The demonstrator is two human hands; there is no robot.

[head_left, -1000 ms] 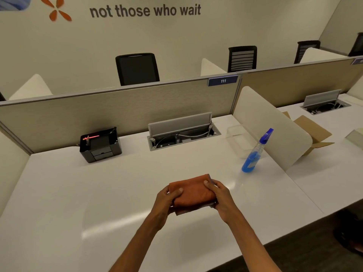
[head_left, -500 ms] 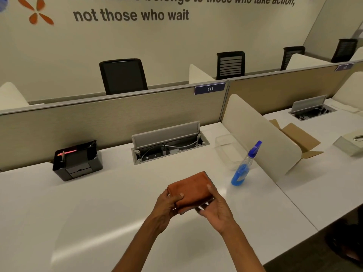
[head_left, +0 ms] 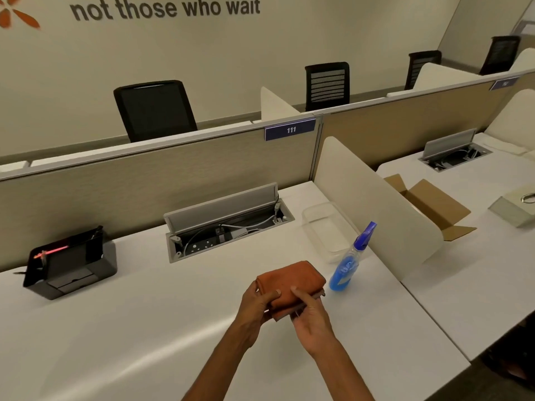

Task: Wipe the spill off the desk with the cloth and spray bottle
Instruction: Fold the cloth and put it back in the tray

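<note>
A folded orange cloth is held just above the white desk. My left hand grips its left edge with the thumb on top. My right hand grips its near right corner from below, thumb over the fold. A clear spray bottle with blue liquid and a blue trigger head stands on the desk just right of the cloth, untouched. I cannot make out a spill on the desk surface.
A clear plastic container sits behind the bottle by the curved side divider. An open cable tray lies at the back centre, a black organiser box at the back left. A cardboard box lies on the neighbouring desk.
The cloth has been lifted off the desk and tilted. My right hand has slid from the top of the cloth to under its near right corner.
</note>
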